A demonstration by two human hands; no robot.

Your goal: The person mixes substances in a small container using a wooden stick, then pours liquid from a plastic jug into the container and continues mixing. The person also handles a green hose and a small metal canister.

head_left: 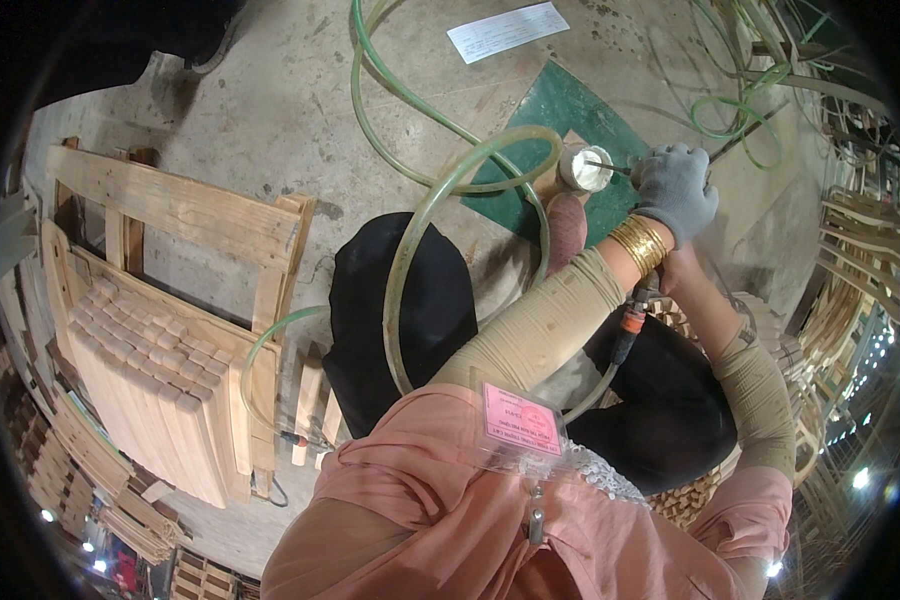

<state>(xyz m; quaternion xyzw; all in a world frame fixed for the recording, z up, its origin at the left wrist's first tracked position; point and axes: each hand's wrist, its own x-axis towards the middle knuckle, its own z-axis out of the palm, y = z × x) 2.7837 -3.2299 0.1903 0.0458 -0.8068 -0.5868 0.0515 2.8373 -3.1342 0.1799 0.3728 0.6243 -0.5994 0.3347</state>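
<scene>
My left hand [676, 188], in a grey glove with gold bangles at its wrist, is closed around a thin dark stick [615, 168]. The stick's tip is in a small round container of white paste [587, 168], on a green sheet [540, 120] on the floor. Just below the left wrist is my bare right hand [682, 270], partly hidden and a little blurred. It seems closed on a hose-fed air tool [647, 284], whose far part is hidden behind the left hand. An orange-ringed coupling [632, 320] joins that tool to the hose.
A translucent green hose [410, 250] loops across in front of my knees. At left, a wooden pallet frame [190, 200] stands by stacked wooden pieces [150, 390]. A white paper [508, 32] lies on the concrete. Curved wooden parts [850, 260] are piled at right.
</scene>
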